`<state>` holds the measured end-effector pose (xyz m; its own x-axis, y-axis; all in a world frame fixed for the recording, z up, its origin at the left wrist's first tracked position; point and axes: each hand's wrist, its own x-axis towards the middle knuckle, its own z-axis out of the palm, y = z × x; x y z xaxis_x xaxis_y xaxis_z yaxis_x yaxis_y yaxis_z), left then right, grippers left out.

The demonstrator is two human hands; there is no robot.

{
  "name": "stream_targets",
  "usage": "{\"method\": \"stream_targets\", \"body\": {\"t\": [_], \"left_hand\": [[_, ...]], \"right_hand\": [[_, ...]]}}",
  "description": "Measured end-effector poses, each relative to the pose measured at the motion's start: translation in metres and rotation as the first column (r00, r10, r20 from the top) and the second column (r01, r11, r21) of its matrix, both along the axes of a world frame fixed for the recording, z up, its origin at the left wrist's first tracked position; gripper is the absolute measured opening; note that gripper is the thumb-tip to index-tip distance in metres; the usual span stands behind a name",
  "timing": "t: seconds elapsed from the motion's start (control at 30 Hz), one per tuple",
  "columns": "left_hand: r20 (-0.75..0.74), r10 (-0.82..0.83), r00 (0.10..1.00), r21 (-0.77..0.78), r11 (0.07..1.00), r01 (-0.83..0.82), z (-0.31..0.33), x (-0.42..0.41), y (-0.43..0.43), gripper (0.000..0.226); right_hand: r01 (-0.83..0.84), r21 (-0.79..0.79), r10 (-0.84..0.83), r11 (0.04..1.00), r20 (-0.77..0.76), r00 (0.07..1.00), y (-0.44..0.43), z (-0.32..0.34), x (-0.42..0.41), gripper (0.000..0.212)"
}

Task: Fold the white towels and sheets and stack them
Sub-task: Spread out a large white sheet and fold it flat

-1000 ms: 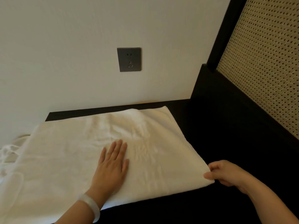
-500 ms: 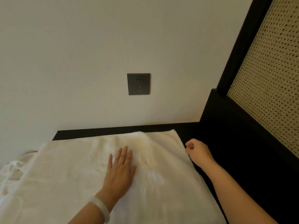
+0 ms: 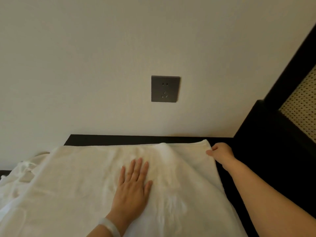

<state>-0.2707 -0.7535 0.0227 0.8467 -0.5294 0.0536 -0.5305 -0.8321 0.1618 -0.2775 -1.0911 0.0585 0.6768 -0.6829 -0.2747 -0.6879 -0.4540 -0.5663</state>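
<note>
A folded white towel (image 3: 82,177) lies spread on a black surface (image 3: 266,168) in front of me. My left hand (image 3: 133,187) lies flat on its middle, fingers straight and pointing toward the wall. My right hand (image 3: 220,152) pinches the towel's far right corner, fingers curled round the edge. More crumpled white linen (image 3: 15,178) sits at the left, partly under the towel.
A pale wall stands right behind the towel with a dark socket plate (image 3: 165,88) on it. At the right rises a black frame (image 3: 290,71) with a woven cane panel (image 3: 302,108). The black surface shows bare along the towel's right side.
My right hand moved from the towel's near right corner along the right edge to the far right corner. The left hand stayed flat on the towel. My view tilted upward.
</note>
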Motion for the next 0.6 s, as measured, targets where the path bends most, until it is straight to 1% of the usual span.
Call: {"method": "stream_targets", "body": {"t": [0.03,0.07,0.1,0.13,0.17,0.2,0.23,0.3,0.33,0.37,0.4,0.43,0.47,0.5,0.53,0.57,0.6], "left_hand": [[0.009,-0.005,1.0,0.0,1.0,0.005,0.0,0.0,0.0,0.062],[0.006,-0.012,1.0,0.008,1.0,0.011,-0.001,0.0,0.0,0.061],[0.01,-0.013,1.0,0.006,1.0,0.013,-0.004,0.0,0.0,0.061],[0.012,-0.007,1.0,0.002,1.0,0.007,-0.006,0.001,0.001,0.061],[0.008,-0.003,1.0,0.006,1.0,0.003,-0.007,0.002,0.002,0.061],[-0.004,-0.003,1.0,0.018,1.0,0.003,-0.007,0.002,0.001,0.061],[-0.025,-0.002,1.0,0.031,1.0,0.003,-0.007,0.002,0.001,0.061],[-0.068,0.018,0.998,0.036,0.999,-0.015,-0.005,0.0,0.0,0.063],[-0.067,0.028,0.997,0.04,0.999,-0.025,-0.005,0.0,0.0,0.064],[-0.052,0.038,0.998,0.017,0.999,-0.037,-0.006,0.002,0.0,0.062],[-0.073,0.051,0.996,-0.053,0.997,-0.055,-0.005,0.003,0.002,0.059],[-0.125,0.073,0.989,-0.161,0.983,-0.093,-0.001,0.003,0.003,0.056],[-0.179,0.113,0.977,-0.315,0.935,-0.166,0.008,0.001,0.004,0.054],[-0.215,0.144,0.966,-0.462,0.856,-0.23,0.018,-0.001,0.006,0.052],[-0.195,0.17,0.966,-0.58,0.774,-0.253,0.028,-0.005,0.008,0.052],[-0.121,0.189,0.975,-0.65,0.727,-0.222,0.038,-0.008,0.01,0.052],[-0.014,0.186,0.982,-0.676,0.722,-0.146,0.045,-0.012,0.012,0.051]], "right_hand": [[0.016,-0.012,-0.016,1.0,0.008,1.0,-0.001,0.001,0.001,0.012],[0.003,-0.078,-0.003,0.997,0.003,1.0,0.001,0.002,0.002,0.012],[-0.022,-0.169,0.022,0.985,-0.001,1.0,0.007,0.003,0.003,0.019],[-0.046,-0.248,0.055,0.968,0.031,0.998,0.016,0.003,0.003,0.023],[-0.076,-0.285,0.106,0.956,0.089,0.99,0.027,0.005,0.002,0.021],[-0.134,-0.264,0.175,0.955,0.135,0.975,0.041,0.005,-0.001,0.018],[-0.218,-0.195,0.248,0.956,0.146,0.958,0.054,0.006,-0.004,0.019],[-0.373,0.012,0.37,0.928,0.086,0.925,0.078,0.006,-0.011,0.024],[-0.423,0.058,0.419,0.904,0.064,0.906,0.088,0.007,-0.015,0.025],[-0.456,0.034,0.453,0.889,0.075,0.888,0.097,0.008,-0.019,0.023],[-0.48,-0.053,0.483,0.876,0.113,0.869,0.104,0.01,-0.024,0.02],[-0.502,-0.175,0.527,0.847,0.15,0.836,0.111,0.013,-0.03,0.02],[-0.532,-0.305,0.596,0.79,0.179,0.783,0.12,0.015,-0.038,0.024],[-0.571,-0.418,0.683,0.707,0.196,0.704,0.128,0.016,-0.048,0.029],[-0.607,-0.508,0.766,0.611,0.183,0.617,0.137,0.017,-0.058,0.034],[-0.637,-0.573,0.832,0.515,0.157,0.532,0.146,0.019,-0.069,0.037],[-0.677,-0.592,0.879,0.437,0.124,0.46,0.154,0.018,-0.079,0.039]]}}
